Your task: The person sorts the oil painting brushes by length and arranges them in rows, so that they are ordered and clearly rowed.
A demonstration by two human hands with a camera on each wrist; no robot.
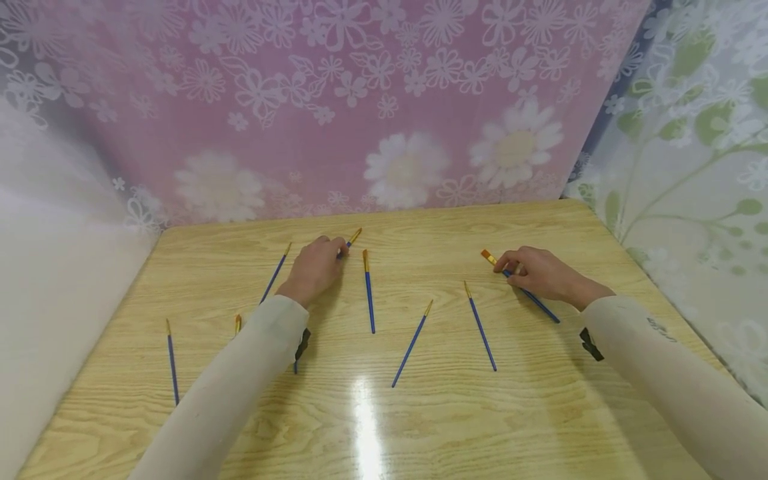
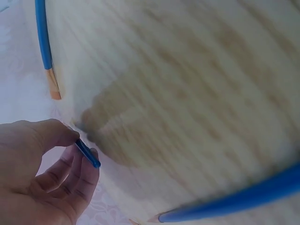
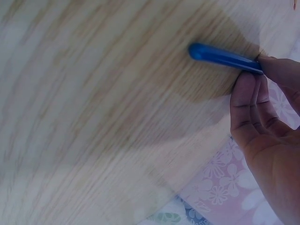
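My left hand is at the far middle-left of the table, pinching a blue-handled paintbrush between thumb and fingers. Its orange bristles point away from me, and in the left wrist view the end of its blue handle sticks out of the fingers. On the right, my right hand pinches a wide flat paintbrush near its gold ferrule. That handle slants toward the near right; its rounded end shows close over the wood in the right wrist view.
Between the hands lie a flat paintbrush and two slim pointed ones, the left and the right. More paintbrushes lie at left, including one by the forearm. Flowered cloth hangs behind the wooden table.
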